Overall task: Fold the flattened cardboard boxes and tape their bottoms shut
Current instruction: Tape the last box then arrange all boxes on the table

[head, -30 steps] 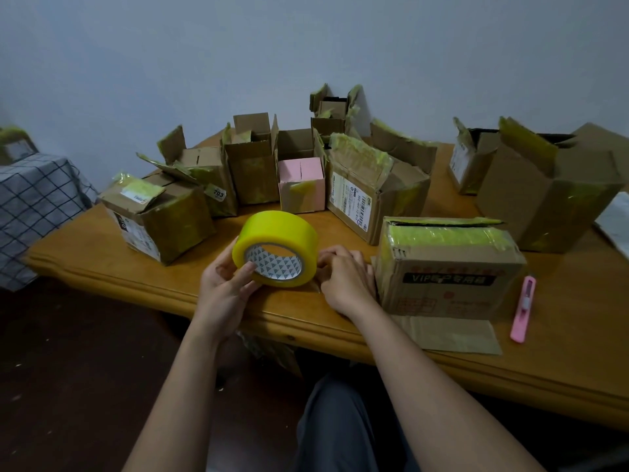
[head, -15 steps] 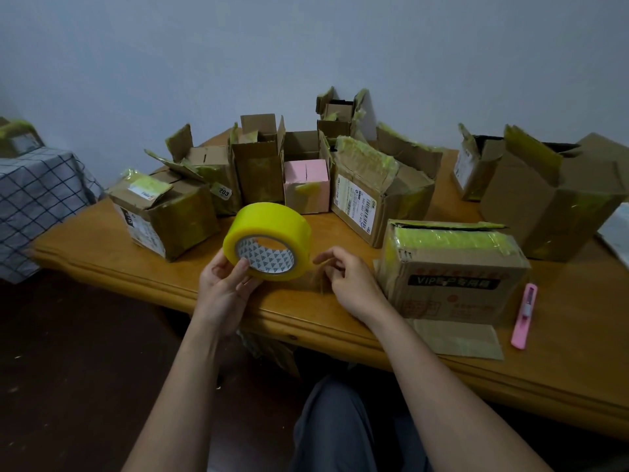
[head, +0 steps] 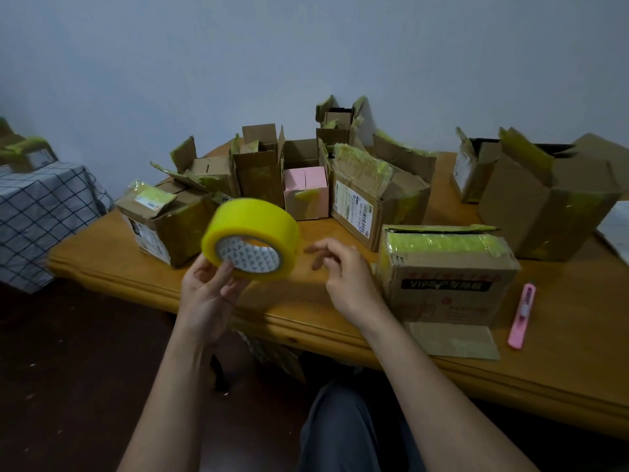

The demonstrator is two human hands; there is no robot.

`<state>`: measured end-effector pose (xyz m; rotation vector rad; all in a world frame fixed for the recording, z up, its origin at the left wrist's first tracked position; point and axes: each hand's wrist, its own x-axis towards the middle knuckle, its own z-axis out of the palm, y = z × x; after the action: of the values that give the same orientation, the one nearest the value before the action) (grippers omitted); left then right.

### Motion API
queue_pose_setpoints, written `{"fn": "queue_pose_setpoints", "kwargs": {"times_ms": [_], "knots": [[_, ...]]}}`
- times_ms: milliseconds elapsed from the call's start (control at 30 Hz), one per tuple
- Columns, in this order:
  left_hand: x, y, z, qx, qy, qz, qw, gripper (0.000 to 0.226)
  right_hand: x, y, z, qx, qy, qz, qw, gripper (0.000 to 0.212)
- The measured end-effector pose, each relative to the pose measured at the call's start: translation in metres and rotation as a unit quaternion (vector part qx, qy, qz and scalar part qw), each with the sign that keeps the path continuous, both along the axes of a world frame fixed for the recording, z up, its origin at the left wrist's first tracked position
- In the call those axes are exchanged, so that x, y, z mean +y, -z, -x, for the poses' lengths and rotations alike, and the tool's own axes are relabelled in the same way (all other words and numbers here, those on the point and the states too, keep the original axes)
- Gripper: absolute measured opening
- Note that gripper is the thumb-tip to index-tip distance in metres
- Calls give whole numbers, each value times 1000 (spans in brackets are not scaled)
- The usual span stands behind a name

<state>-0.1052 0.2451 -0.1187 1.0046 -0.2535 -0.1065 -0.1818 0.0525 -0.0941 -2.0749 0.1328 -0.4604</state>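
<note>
Head view: yellow tape roll [head: 250, 238] is lifted above the desk [head: 561, 335] edge, core facing the person, gripped from below by the left hand [head: 207, 294]. At its 3 o'clock, the right hand [head: 343, 277] hovers apart, fingers loosely spread, holding nothing. Taped cardboard box [head: 446, 274] sits further at 3 o'clock.

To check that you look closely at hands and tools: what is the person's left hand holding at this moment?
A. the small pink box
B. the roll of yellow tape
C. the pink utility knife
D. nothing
B: the left hand grips the roll of yellow tape from below, lifted off the table, while the pink utility knife lies untouched on the table.
</note>
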Motion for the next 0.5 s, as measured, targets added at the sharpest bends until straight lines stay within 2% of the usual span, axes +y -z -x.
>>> {"fn": "queue_pose_setpoints", "kwargs": {"times_ms": [133,267,433,500], "knots": [[12,-29,-7,-45,-22,32,998,22,6,-48,1,-71,-55,1,996,41],[23,-54,-4,-91,-11,41,995,34,-4,-74,16,-89,-59,-28,994,40],[4,-68,7,-113,1,32,993,43,-35,-96,42,-49,-12,26,998,31],[-12,-72,11,-130,17,33,991,38,-49,-101,54,-25,17,67,997,20]]}}
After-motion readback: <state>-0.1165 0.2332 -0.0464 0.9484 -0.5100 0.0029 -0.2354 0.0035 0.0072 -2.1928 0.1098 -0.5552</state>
